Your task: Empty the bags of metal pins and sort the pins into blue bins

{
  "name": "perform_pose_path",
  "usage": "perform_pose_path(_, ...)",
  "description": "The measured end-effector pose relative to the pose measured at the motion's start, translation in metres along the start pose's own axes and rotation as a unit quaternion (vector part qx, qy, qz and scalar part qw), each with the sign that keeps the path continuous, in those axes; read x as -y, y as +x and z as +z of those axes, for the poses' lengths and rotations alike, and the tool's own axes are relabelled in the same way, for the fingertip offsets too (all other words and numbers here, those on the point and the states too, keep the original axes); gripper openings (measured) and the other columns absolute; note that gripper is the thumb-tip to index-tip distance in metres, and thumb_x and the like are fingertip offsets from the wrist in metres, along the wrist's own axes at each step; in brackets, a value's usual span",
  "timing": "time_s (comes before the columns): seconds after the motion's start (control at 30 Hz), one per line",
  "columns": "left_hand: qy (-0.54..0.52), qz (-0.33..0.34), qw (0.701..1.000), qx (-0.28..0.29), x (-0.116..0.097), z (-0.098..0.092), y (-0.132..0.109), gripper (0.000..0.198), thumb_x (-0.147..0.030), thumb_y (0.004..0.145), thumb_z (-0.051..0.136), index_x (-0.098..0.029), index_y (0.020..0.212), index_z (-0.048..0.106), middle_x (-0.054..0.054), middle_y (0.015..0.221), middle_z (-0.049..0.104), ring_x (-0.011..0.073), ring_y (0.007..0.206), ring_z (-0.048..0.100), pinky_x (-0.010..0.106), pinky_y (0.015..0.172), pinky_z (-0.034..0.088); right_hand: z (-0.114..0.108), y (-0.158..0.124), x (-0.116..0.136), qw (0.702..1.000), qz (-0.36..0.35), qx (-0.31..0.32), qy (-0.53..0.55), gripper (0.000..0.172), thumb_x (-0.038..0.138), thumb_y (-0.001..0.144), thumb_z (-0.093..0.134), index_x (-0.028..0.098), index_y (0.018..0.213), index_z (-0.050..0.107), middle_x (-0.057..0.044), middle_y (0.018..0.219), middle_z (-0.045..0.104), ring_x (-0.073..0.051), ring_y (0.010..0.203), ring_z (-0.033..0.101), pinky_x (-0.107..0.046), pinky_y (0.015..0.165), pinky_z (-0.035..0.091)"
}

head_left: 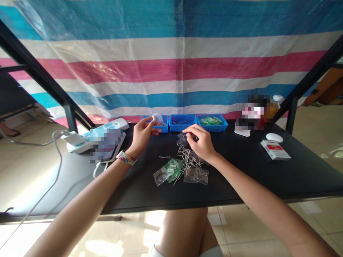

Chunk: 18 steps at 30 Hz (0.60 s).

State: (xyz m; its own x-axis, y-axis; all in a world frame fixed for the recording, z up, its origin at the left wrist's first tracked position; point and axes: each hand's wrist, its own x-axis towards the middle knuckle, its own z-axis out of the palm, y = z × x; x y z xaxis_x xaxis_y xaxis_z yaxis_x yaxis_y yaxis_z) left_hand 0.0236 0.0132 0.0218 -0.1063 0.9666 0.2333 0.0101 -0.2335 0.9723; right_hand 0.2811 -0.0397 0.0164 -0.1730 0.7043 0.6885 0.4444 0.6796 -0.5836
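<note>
My left hand (143, 132) pinches a small clear plastic bag (158, 118) between thumb and fingertips, above the left blue bin (164, 128). My right hand (200, 142) is closed, its thumb and index finger together, over the far end of a pile of thin metal rods (189, 159). Small dark-looking clear bags lie under its fingertips; whether it grips one is hidden. Nearer the front edge, a green bag (173, 170) and several clear bags with small metal pieces (197, 176) lie around the rods. The middle blue bin (183, 126) holds a few thin pieces, the right blue bin (224, 127) green bags.
On the left of the black table (134, 194) are a white power strip (118, 125), a phone (108, 146) and cables. A white and red box (276, 150), a white mouse-shaped object (274, 138) and a bottle (276, 105) stand right. A striped sheet (177, 67) hangs behind.
</note>
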Motion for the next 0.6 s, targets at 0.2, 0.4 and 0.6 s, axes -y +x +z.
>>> perform_pose_path(0.2,-0.079,-0.05,0.995,-0.014,-0.005,-0.008,0.004,0.042,-0.044,0.097,0.07,-0.011,0.122,0.065,0.021,0.12,0.08,0.0213,0.076,0.081,0.032,0.069,0.066,-0.005,0.008,-0.005,0.998,0.022,-0.026,0.043,0.022,0.016,0.095,0.055,0.021,0.089,0.076,-0.006,0.094,0.076,-0.02,0.081,0.073,-0.031,0.069,0.058)
perform_pose_path(0.4,-0.056,-0.025,0.998,-0.008,-0.004,-0.006,0.0,0.04,-0.033,0.085,0.067,-0.01,0.118,0.072,0.012,0.1,0.082,0.0184,0.068,0.077,0.029,0.064,0.062,-0.047,0.013,-0.007,0.991,0.112,0.064,-0.019,0.013,0.023,0.09,0.063,0.02,0.087,0.075,-0.004,0.087,0.075,-0.019,0.075,0.068,-0.031,0.069,0.051)
perform_pose_path(0.6,-0.004,0.001,0.999,0.036,-0.001,0.006,-0.011,0.025,-0.033,0.081,0.069,-0.014,0.098,0.071,0.004,0.083,0.074,0.0148,0.062,0.072,0.025,0.058,0.056,-0.087,-0.026,-0.013,0.914,0.264,0.228,-0.205,0.029,0.045,0.076,0.086,0.023,0.093,0.076,-0.004,0.093,0.075,-0.021,0.079,0.066,-0.03,0.067,0.043)
